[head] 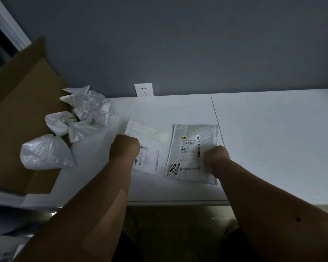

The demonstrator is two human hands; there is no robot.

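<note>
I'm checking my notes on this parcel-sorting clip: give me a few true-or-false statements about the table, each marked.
1. Two white parcels lie side by side on the table. True.
2. The label on the right parcel shows 2028. True.
3. One hand holds scissors. False: the left hand rests on the left parcel.
4. A box stands right of the parcels. False: the cardboard box is at the left, with crumpled plastic bags.
5. The right hand grips the right parcel. True.
</note>
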